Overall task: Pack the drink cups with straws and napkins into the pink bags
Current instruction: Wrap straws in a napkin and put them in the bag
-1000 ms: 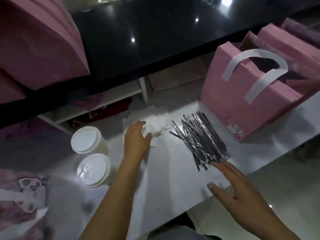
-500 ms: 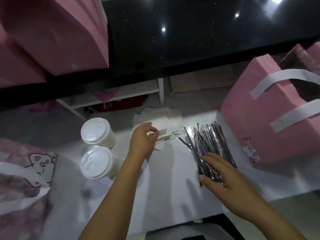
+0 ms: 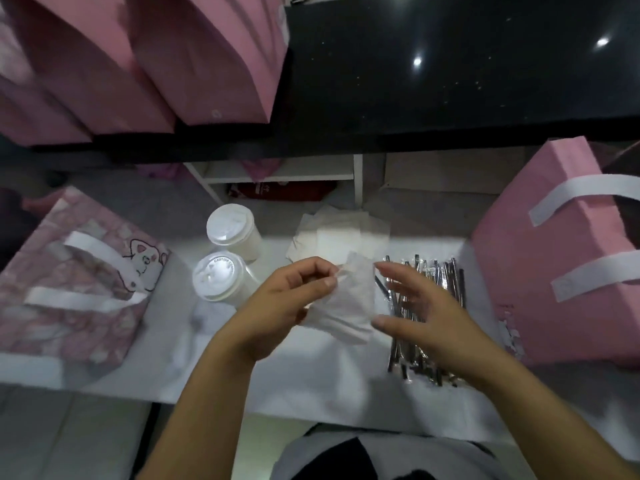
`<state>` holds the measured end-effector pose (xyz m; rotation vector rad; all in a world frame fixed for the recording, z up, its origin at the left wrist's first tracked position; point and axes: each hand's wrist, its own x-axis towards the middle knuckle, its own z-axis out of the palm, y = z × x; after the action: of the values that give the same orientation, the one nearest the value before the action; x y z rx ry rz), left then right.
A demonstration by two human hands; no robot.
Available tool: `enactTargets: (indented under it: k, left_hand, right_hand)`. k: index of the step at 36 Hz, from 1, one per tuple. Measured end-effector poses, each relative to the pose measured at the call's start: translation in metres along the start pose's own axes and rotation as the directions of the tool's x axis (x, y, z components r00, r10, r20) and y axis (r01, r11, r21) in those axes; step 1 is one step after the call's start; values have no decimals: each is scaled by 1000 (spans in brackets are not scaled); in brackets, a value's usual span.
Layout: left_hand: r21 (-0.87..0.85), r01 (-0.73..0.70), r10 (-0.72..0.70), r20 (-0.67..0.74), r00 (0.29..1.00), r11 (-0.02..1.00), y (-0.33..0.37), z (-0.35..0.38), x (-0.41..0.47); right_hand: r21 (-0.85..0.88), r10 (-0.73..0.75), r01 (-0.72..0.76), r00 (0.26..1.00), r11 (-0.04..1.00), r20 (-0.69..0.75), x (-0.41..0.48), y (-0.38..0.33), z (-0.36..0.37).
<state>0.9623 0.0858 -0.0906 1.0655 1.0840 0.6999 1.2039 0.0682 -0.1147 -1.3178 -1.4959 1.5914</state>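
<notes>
Left hand (image 3: 277, 306) has lifted a pinched napkin (image 3: 351, 306) — right hand (image 3: 427, 318) open beside it.

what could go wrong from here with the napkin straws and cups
1. The left hand only pinches the thin napkin with its fingertips; it might slip or tear.
2. The open right hand hangs right over the loose straws, whose near ends lie close to the table's front edge; a careless sweep could push some off.
3. The nearer cup stands close beside the left wrist; a bump might tip it.
</notes>
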Motion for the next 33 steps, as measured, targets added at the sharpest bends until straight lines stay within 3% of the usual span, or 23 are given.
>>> enactTargets:
  k: [3, 7, 11, 15, 21, 25, 29, 33]
  left_hand:
    - [-163, 19, -24, -32, 999, 986, -3, 9, -7]
    - [-297, 25, -80, -176, 981, 954, -14, 23, -11]
    - [-472, -14, -169, -344, 924, 881, -18, 36, -14]
    - [-535, -73, -199, -434, 879, 842, -16, 43, -18]
    - [-493, -173, -156, -557, 816, 853, -6, 45, -21]
    - [-411, -128, -96, -481, 871, 903, -10, 44, -23]
    - [-127, -94, 35, -403, 915, 987, -21, 46, -24]
    - [151, -82, 143, -455, 879, 985, -26, 51, -21]
  right_hand:
    - [328, 51, -69, 997, 942, 62, 1, -4, 1]
    - [614, 149, -202, 979, 763, 138, 1, -3, 0]
    - [689, 245, -334, 942, 643, 228, 2, 2, 5]
    - [666, 247, -377, 926, 644, 286, 2, 0, 14]
    - [575, 191, -256, 966, 777, 173, 3, -2, 15]
    - [560, 161, -158, 986, 813, 45, 3, -3, 16]
    - [587, 135, -98, 991, 803, -19, 3, -4, 14]
    - [544, 102, -46, 992, 838, -74, 4, -1, 10]
